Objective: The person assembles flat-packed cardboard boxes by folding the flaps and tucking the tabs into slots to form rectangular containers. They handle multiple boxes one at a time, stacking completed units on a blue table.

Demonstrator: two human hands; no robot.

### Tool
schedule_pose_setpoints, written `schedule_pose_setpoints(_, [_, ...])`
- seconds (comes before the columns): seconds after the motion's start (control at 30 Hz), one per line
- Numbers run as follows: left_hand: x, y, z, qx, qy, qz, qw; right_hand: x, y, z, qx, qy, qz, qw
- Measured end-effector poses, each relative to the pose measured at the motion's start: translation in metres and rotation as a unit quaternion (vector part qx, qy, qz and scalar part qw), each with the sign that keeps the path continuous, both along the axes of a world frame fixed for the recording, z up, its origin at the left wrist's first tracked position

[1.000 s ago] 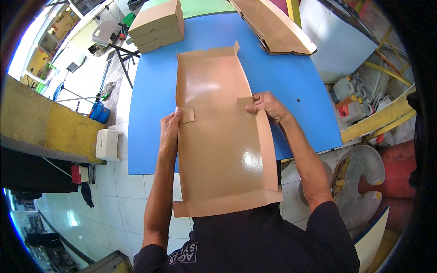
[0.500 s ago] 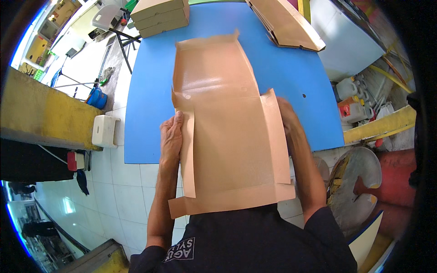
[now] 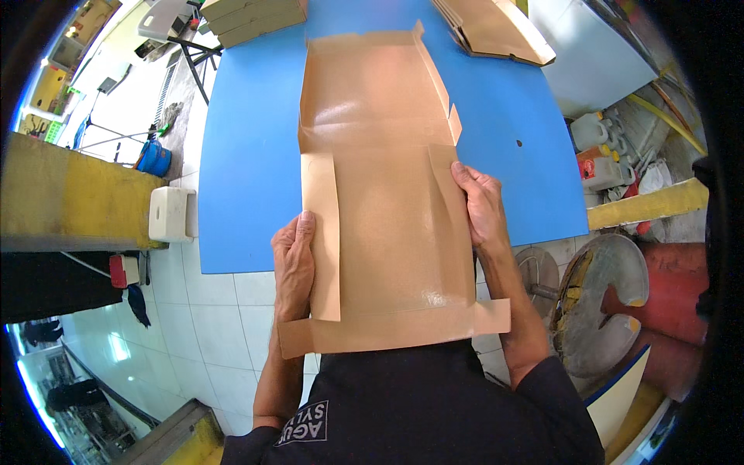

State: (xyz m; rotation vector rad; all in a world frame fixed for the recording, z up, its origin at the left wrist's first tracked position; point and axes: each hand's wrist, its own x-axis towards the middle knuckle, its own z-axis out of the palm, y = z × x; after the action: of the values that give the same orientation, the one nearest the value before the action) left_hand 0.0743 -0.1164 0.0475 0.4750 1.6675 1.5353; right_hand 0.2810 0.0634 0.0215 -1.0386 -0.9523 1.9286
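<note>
A large flat brown cardboard box blank (image 3: 387, 194) lies lengthwise on the blue table (image 3: 248, 155), its near end hanging over the table's edge against my body. My left hand (image 3: 294, 260) grips the blank's left side, pressing a long side flap folded inward. My right hand (image 3: 479, 203) holds the right side, where another long flap is folded over. A narrow end flap runs across the near end. The far half of the blank lies flat with small side tabs.
A stack of folded cardboard boxes (image 3: 252, 17) sits at the table's far left corner and more cardboard pieces (image 3: 496, 27) at the far right. Left of the table are a white stool (image 3: 170, 213) and a blue bucket (image 3: 153, 159). Jugs (image 3: 601, 147) and red drums (image 3: 666, 302) stand to the right.
The blank has been pulled closer and laid flatter. Both hands slid from near its middle down to the long side flaps, which are now folded inward.
</note>
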Motion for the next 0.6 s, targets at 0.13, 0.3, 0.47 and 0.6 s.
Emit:
schedule_pose_setpoints(0.13, [-0.008,-0.009,-0.005,-0.024,0.014,0.031,0.999,0.01,-0.019,0.013,-0.059,-0.009,0.101,0.993])
schedule_pose_setpoints(0.3, [-0.013,-0.018,-0.007,-0.052,0.0,-0.006,0.999,0.023,-0.025,0.008,0.003,-0.051,0.137,0.989])
schedule_pose_setpoints(0.47, [-0.005,-0.041,-0.009,-0.11,-0.081,-0.118,0.984,0.026,-0.021,0.007,-0.018,-0.053,0.112,0.992])
schedule_pose_setpoints(0.6, [-0.008,-0.051,-0.013,-0.063,-0.076,-0.027,0.995,0.035,-0.036,0.017,-0.04,-0.107,0.219,0.969])
